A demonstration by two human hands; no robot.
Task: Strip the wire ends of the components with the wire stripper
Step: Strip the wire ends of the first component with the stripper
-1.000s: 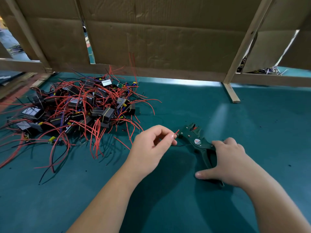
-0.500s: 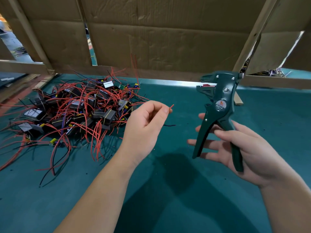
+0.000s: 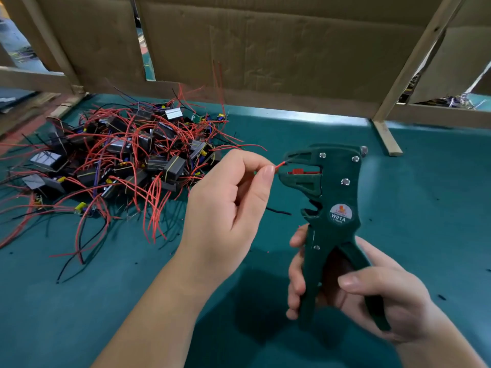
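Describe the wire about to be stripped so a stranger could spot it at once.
On the green table, right of the pile of red-wired components, the left hand is raised beside the green stripper held by the right hand. A short red wire end pokes from its pinched fingertips toward the stripper's mouth. Unlike the pile's wires, it is held up off the table.

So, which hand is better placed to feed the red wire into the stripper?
Left. The left hand pinches the red wire, its tip at the open mouth of the wire stripper; the right hand grips its handles.
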